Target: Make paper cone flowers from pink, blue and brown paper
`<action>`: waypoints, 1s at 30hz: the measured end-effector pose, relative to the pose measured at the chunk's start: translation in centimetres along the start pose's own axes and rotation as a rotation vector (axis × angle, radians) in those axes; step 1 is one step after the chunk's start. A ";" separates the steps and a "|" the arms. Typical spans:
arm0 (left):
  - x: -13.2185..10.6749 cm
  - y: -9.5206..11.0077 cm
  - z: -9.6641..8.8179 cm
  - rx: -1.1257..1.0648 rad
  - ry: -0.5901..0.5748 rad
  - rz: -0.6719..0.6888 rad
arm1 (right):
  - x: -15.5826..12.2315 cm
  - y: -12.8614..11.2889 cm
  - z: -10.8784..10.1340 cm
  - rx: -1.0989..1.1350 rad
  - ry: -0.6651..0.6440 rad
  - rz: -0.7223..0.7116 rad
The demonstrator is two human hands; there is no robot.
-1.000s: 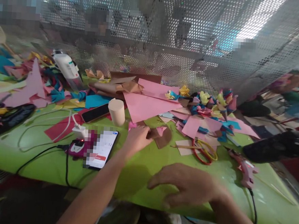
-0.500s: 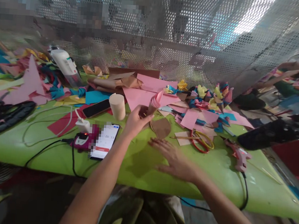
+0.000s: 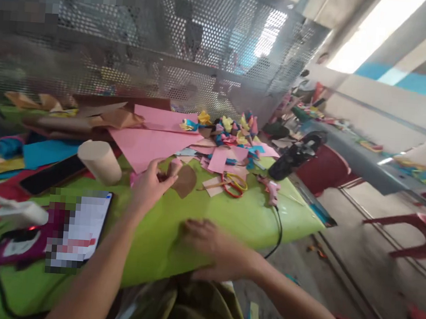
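Note:
My left hand [image 3: 149, 186] is closed in a pinch on a small rolled pink and brown paper piece [image 3: 174, 167] above the green table [image 3: 231, 216]. A brown paper cut-out [image 3: 185, 181] lies just right of it. My right hand [image 3: 210, 242] rests near the table's front edge with its fingers spread flat and nothing in them. A pale cardboard tube [image 3: 99, 161] lies to the left of my left hand.
Red and yellow scissors [image 3: 235, 184] and a pink glue gun [image 3: 271, 189] lie to the right. Pink sheets [image 3: 152, 140] and a heap of coloured paper cones [image 3: 233, 129] fill the back. A phone [image 3: 80, 230] and cables sit at the left. A perforated metal screen stands behind.
The view has swung to the right. My left hand has lowered the rolled paper toward the table. My right hand has drawn back toward the front edge.

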State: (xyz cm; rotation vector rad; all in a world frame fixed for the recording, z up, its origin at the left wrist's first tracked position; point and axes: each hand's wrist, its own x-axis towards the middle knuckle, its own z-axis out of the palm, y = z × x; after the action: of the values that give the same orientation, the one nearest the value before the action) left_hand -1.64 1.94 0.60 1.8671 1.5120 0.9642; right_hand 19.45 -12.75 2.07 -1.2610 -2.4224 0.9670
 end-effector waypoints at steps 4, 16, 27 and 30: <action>-1.6 1.3 1.4 0.379 -0.137 0.010 | 0.0 -0.7 0.7 0.280 -0.406 -0.309; -1.7 0.8 0.4 0.463 -0.011 -0.035 | 4.4 1.3 -6.3 0.156 0.289 -0.229; -0.9 0.3 -0.6 0.468 0.047 -0.010 | 9.2 8.0 -7.4 0.753 1.063 -0.065; -1.5 0.9 0.8 0.475 -0.055 -0.021 | 9.6 8.9 -7.4 0.769 1.140 -0.054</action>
State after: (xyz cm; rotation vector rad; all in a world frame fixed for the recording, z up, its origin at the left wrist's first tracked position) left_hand -0.67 0.35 0.52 2.1675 1.8403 0.5674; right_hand 23.01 1.79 0.97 -0.9918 -1.0507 0.7153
